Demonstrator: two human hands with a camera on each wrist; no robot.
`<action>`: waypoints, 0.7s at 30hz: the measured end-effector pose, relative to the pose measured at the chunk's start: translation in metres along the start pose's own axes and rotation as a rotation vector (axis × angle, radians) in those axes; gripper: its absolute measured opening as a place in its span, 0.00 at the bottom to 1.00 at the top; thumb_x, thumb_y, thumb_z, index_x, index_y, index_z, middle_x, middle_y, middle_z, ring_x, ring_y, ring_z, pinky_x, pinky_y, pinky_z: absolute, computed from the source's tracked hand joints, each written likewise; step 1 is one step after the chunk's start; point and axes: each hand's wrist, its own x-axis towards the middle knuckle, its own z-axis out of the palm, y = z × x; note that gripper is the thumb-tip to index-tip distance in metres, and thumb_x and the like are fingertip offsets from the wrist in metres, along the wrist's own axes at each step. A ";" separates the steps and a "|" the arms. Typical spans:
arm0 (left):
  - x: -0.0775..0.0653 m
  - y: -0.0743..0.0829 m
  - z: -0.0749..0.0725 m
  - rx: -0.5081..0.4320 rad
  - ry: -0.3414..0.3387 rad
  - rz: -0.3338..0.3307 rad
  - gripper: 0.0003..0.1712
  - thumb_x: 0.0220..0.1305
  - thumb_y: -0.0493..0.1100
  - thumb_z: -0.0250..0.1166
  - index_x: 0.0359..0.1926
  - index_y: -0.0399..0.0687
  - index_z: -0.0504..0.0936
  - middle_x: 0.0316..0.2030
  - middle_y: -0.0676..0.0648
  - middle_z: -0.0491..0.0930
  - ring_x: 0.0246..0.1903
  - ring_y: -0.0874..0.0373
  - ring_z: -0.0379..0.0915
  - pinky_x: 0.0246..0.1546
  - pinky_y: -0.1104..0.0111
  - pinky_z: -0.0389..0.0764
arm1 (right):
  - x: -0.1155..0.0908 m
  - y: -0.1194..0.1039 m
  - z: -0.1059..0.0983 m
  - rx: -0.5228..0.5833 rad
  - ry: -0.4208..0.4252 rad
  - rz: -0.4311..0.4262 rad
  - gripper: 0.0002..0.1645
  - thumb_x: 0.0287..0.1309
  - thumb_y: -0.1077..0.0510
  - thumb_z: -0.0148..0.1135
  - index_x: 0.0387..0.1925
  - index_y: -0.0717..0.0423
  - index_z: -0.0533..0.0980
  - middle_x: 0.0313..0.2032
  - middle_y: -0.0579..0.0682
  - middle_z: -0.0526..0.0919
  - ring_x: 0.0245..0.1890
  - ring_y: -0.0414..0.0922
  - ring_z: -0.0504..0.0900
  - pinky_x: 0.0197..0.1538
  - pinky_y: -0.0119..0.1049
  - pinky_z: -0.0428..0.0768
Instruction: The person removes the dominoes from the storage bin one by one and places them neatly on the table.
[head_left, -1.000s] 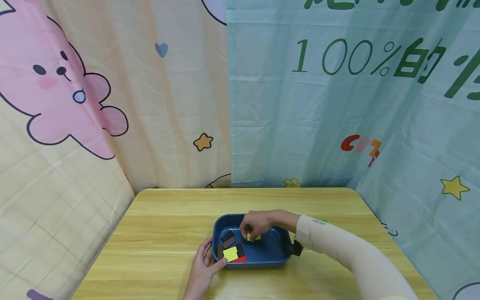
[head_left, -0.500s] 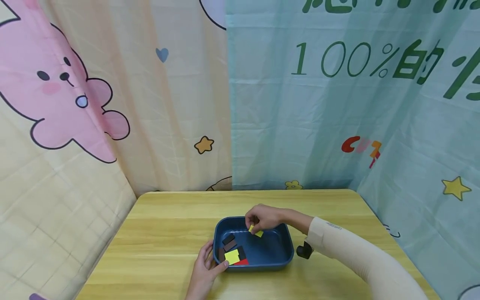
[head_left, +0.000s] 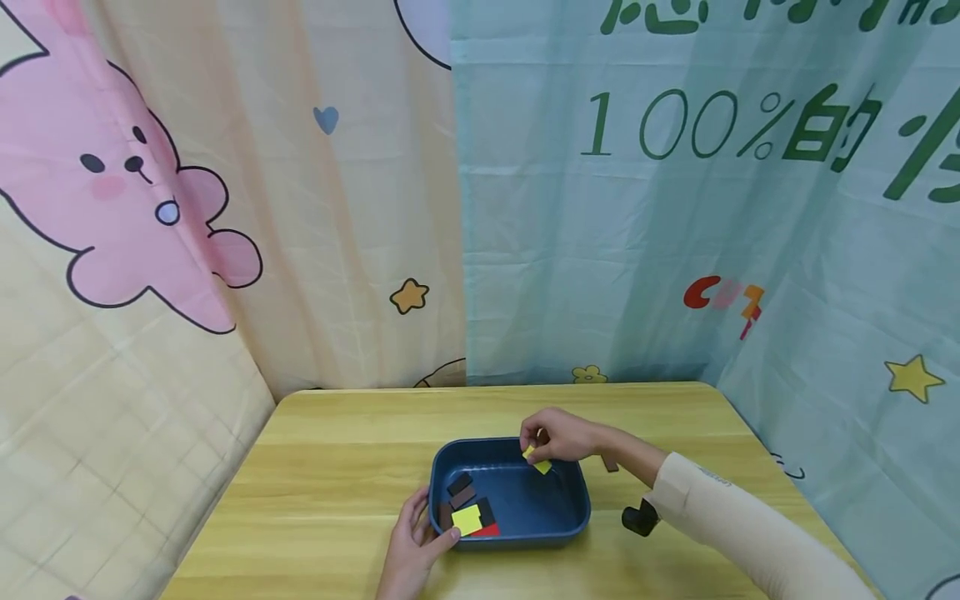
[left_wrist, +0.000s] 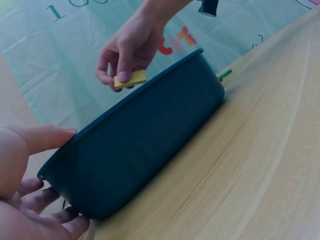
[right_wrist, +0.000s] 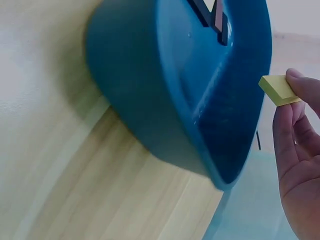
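Observation:
My left hand (head_left: 412,542) holds the left end of a dark blue plastic basin (head_left: 525,543). In the left wrist view, its thumb lies on the rim and its fingers are against the outer wall near the base. My right hand (head_left: 564,435) pinches a small flat yellow block (right_wrist: 279,89) between thumb and fingertips, above the basin's back right part. Inside the basin's left end lie a yellow square piece (head_left: 467,521), a red piece (head_left: 489,530), and several black and brown flat pieces (head_left: 462,497).
A brown flat piece (head_left: 611,464) lies on the wooden table (head_left: 337,467), right of the basin and partly behind the right forearm. A bit of a green thing (left_wrist: 226,75) shows past the basin. A black wrist camera (head_left: 640,518) hangs under the right sleeve. Printed curtains stand behind.
My right hand has lifted the yellow block from inside the basin and moved it right, toward the back right rim. The left hand keeps its hold at the basin's left end.

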 end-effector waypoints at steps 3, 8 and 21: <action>0.000 0.000 0.000 0.006 0.001 -0.012 0.52 0.59 0.30 0.75 0.76 0.28 0.53 0.74 0.23 0.55 0.71 0.27 0.56 0.67 0.46 0.69 | -0.010 0.003 0.001 0.016 0.031 0.008 0.05 0.64 0.63 0.71 0.37 0.53 0.81 0.31 0.39 0.80 0.28 0.35 0.75 0.36 0.32 0.81; -0.001 0.001 0.000 0.003 -0.008 -0.008 0.52 0.59 0.30 0.76 0.76 0.27 0.53 0.73 0.22 0.55 0.71 0.27 0.56 0.67 0.46 0.69 | -0.029 0.009 0.004 0.076 0.096 0.061 0.04 0.65 0.64 0.70 0.36 0.55 0.81 0.32 0.43 0.82 0.28 0.39 0.79 0.36 0.34 0.83; -0.002 0.003 0.002 0.000 0.002 -0.012 0.52 0.58 0.30 0.76 0.76 0.28 0.54 0.73 0.24 0.57 0.71 0.28 0.57 0.66 0.47 0.69 | -0.068 0.022 0.013 0.235 0.289 0.137 0.05 0.64 0.69 0.68 0.40 0.61 0.81 0.36 0.53 0.81 0.31 0.47 0.80 0.36 0.34 0.83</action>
